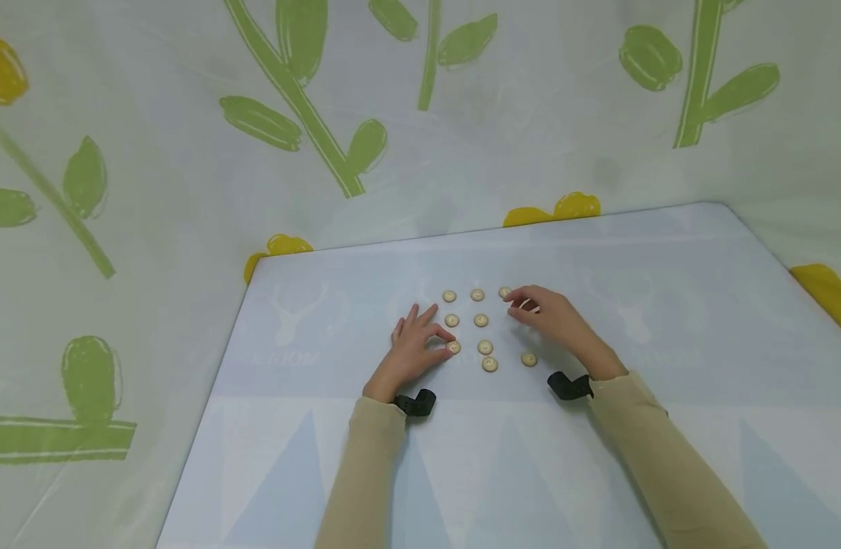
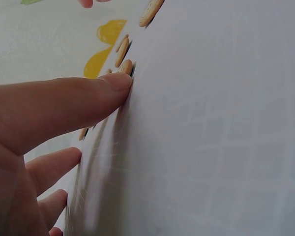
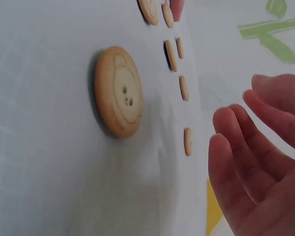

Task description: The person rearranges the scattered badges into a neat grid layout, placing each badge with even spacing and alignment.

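Wooden buttons lay in a loose grid on the pale blue surface (image 1: 667, 305), with a leaf-printed cloth hanging behind it. The left hand (image 1: 415, 348) rested on the surface with fingers fairly straight, its thumb tip pressing against the bottom-left button (image 1: 454, 347); the left wrist view showed that thumb flat against the cloth, touching the button's edge and not pinching it. The right hand (image 1: 550, 314) hovered by the top-right button (image 1: 505, 292) with fingers loosely bent; whether it touched or held anything could not be told, and the right wrist view showed its fingers relaxed and apart. Two columns of three looked set: top-left button (image 1: 449, 296), top-middle button (image 1: 477, 294), and the ones below them. Two strays, the low-middle button (image 1: 489, 364) and the low-right button (image 1: 528, 358), sat outside the rows; the latter filled the right wrist view, flat and untouched.

Judging by the layout, the work in hand seemed to be arranging the buttons into even rows, roughly two-thirds along, with the left thumb nudging one into line. The next move would likely call for sliding the strays up into the right column, keeping gaps even without knocking neighbours.
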